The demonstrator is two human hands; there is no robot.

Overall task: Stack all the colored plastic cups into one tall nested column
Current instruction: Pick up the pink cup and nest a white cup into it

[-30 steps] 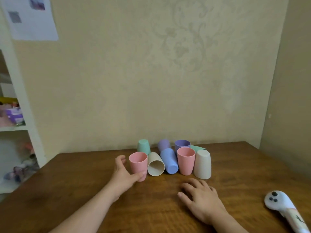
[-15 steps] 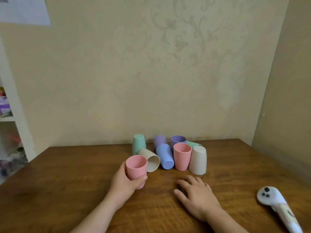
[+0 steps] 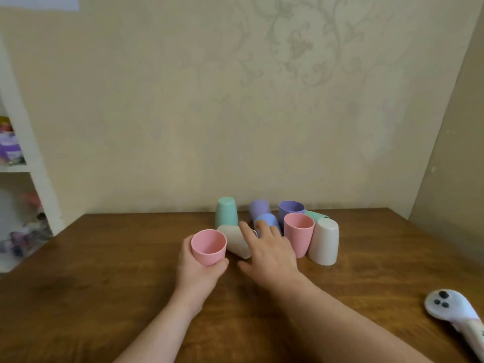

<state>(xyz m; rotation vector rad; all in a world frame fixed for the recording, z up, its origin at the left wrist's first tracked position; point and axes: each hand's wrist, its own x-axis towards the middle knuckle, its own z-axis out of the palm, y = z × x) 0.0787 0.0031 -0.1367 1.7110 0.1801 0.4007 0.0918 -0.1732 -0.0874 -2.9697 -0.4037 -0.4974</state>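
Left grip [image 3: 199, 265] wraps pink cup [image 3: 208, 247] at mid-wall; right grip [image 3: 269, 251] spread, holding nothing, over tipped cream cup [image 3: 235, 241]; cups likely light, stiff, smooth; take by walls.

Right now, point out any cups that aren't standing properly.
Three lie on their sides: the cream cup under the right hand, the blue cup behind it, and a green cup at the back. Nothing looks damaged.

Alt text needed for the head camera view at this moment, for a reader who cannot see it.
A person's left hand grips an upright pink cup on a wooden table, while the open right hand reaches toward a cluster of pastel cups, some upright, some inverted, some lying down. A white handheld controller lies at right.
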